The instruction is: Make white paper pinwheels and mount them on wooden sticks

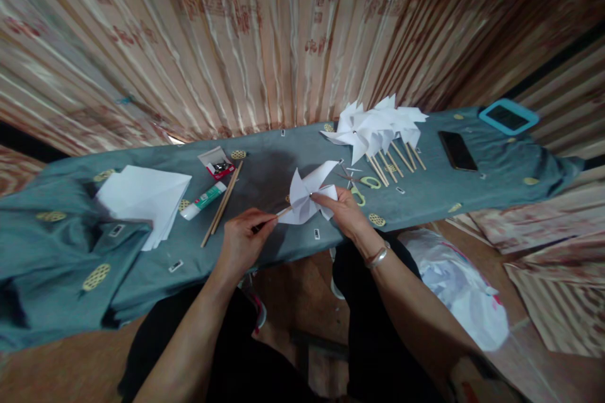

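A white paper pinwheel (302,192) is held over the near edge of the cloth-covered table. My left hand (243,240) pinches its wooden stick (283,211) between thumb and fingers. At the pinwheel's middle, where a small dark pin shows, my right hand (347,211) presses with the thumb, its other fingers behind the paper. Several finished-looking pinwheels on sticks (373,129) lie in an overlapping row behind and to the right. Scissors with light green handles (363,189) rest just right of the held pinwheel, with thin paper scraps by the blades.
Left on the table (265,164) are a stack of white paper (137,198), a glue stick (203,200), loose wooden sticks (222,208) and a small open box of pins (217,164). A phone (457,151) and a blue-framed device (509,116) lie right. A white plastic bag (456,286) sits on the floor.
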Action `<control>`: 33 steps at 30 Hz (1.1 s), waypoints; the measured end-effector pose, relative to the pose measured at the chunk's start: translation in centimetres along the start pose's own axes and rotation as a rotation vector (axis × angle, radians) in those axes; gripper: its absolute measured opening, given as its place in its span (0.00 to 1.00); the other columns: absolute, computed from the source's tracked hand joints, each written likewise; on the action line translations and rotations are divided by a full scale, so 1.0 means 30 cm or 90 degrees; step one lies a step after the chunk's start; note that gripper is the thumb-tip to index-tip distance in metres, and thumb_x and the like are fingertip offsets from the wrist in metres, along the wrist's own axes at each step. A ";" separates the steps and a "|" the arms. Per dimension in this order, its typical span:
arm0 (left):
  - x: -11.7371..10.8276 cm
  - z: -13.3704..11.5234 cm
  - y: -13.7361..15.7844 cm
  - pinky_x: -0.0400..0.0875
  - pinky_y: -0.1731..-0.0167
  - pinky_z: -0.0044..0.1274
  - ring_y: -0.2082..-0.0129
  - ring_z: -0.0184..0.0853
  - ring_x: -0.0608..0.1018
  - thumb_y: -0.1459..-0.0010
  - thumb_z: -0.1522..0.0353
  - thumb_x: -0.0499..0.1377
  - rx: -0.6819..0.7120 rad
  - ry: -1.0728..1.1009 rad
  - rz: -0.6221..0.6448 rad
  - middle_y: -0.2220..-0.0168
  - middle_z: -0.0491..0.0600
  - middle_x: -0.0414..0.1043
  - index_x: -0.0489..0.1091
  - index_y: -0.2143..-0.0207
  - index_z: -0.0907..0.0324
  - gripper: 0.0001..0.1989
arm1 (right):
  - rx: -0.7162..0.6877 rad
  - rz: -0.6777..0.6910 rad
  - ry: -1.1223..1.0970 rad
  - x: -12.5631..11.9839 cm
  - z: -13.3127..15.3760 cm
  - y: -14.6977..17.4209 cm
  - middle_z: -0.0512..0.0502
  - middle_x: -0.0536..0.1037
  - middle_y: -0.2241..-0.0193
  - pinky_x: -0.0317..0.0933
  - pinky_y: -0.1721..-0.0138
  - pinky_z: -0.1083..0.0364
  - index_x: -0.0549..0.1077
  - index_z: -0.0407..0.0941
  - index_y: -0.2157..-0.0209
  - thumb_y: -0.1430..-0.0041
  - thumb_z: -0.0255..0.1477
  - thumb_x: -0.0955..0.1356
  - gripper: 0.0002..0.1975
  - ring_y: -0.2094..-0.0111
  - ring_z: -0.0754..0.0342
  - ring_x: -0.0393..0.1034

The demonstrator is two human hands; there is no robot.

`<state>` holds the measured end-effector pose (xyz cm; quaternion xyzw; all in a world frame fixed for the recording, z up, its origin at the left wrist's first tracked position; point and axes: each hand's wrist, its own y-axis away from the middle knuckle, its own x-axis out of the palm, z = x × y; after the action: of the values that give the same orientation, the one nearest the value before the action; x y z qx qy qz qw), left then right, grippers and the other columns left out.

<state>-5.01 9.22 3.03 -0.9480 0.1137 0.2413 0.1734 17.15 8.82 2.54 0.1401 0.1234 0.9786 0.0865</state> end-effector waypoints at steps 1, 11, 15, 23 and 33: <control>-0.001 0.003 0.001 0.68 0.73 0.20 0.76 0.30 0.76 0.43 0.66 0.61 -0.002 0.003 -0.001 0.74 0.48 0.77 0.81 0.70 0.58 0.09 | 0.003 -0.001 -0.002 0.002 -0.001 0.000 0.51 0.81 0.78 0.63 0.73 0.56 0.79 0.45 0.74 0.65 0.40 0.80 0.18 0.78 0.55 0.71; -0.010 0.005 0.003 0.68 0.73 0.20 0.75 0.30 0.76 0.43 0.66 0.61 -0.016 0.005 0.004 0.74 0.48 0.77 0.81 0.70 0.58 0.09 | -0.003 0.010 0.020 0.008 -0.004 -0.008 0.51 0.81 0.77 0.66 0.71 0.55 0.79 0.45 0.74 0.66 0.42 0.81 0.19 0.76 0.54 0.73; 0.000 0.004 0.004 0.69 0.73 0.20 0.74 0.31 0.77 0.43 0.66 0.62 -0.030 0.026 0.010 0.74 0.48 0.77 0.81 0.69 0.58 0.08 | -0.018 0.005 0.019 0.007 0.010 -0.005 0.51 0.81 0.77 0.66 0.71 0.56 0.79 0.45 0.75 0.67 0.42 0.81 0.19 0.76 0.55 0.72; -0.005 0.010 0.027 0.67 0.81 0.19 0.83 0.27 0.72 0.45 0.62 0.63 -0.118 0.103 0.077 0.73 0.47 0.78 0.80 0.60 0.60 0.14 | -0.051 -0.003 0.057 -0.035 0.053 0.003 0.50 0.81 0.76 0.65 0.71 0.56 0.79 0.45 0.75 0.66 0.41 0.80 0.18 0.76 0.56 0.71; -0.001 -0.054 0.109 0.62 0.86 0.18 0.86 0.26 0.69 0.49 0.60 0.65 -0.241 0.289 0.133 0.78 0.46 0.74 0.79 0.71 0.61 0.12 | 0.004 0.044 0.088 -0.051 0.134 0.031 0.49 0.83 0.75 0.69 0.69 0.55 0.80 0.45 0.76 0.69 0.37 0.82 0.17 0.75 0.55 0.75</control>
<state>-5.33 5.61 3.49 -0.9764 0.1990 0.0572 -0.0616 19.67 8.48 6.14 0.0765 0.1271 0.9880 0.0433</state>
